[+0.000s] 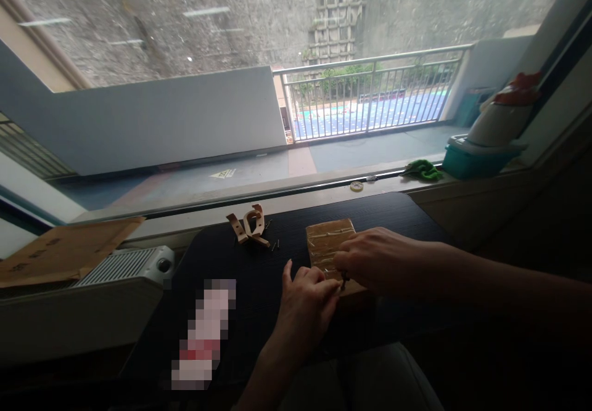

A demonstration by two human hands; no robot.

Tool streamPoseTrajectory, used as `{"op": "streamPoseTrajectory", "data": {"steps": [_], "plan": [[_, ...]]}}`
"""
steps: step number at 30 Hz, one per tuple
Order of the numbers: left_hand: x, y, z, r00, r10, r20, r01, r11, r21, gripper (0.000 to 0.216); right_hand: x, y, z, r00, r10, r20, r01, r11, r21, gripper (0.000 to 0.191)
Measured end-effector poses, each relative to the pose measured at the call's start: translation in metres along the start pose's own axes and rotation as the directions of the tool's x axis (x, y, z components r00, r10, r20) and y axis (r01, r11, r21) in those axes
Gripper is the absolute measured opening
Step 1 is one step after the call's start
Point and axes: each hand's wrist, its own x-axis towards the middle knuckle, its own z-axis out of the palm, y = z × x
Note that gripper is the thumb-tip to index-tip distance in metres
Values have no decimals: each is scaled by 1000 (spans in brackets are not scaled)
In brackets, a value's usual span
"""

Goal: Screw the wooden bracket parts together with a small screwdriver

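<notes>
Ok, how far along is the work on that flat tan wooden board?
Looks done: a small curved pale-wood assembly sits aside on the black table. In hand: left hand and right hand meet at the near corner of the tan wooden board around something small and dark. Remaining: loose thin pins lie beside the assembly.

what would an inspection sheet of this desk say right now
surface: black table, mostly in shade
job's things: wooden board lying flat; small dark piece at the fingertips
clutter: wooden parts and small pins behind the board; pixelated item near left
hands: left hand at the board's near corner, right hand over the board; grip unclear
cables: nothing seen
surroundings: window sill with green cloth, teal tub, tape roll; white unit and cardboard at left; railing outside
</notes>
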Motion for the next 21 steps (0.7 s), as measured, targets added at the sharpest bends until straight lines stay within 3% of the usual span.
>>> {"op": "streamPoseTrajectory", "data": {"steps": [4,10,17,21], "plan": [[0,2,-2,1000,-9,7,9,1000,13,23,-2,5,4,999,34,-32,-34,999,10,10],[1,2,-4,1000,1,27,-2,999,53,18,-3,12,22,979,94,-183,-79,993,87,16],[1,1,-2,1000,-4,-6,4,998,60,17,-10,6,35,874,271,-404,-268,961,66,25],[4,4,-1,1000,-14,-1,14,997,80,17,-9,1,39,857,277,-434,-281,958,56,25]]}}
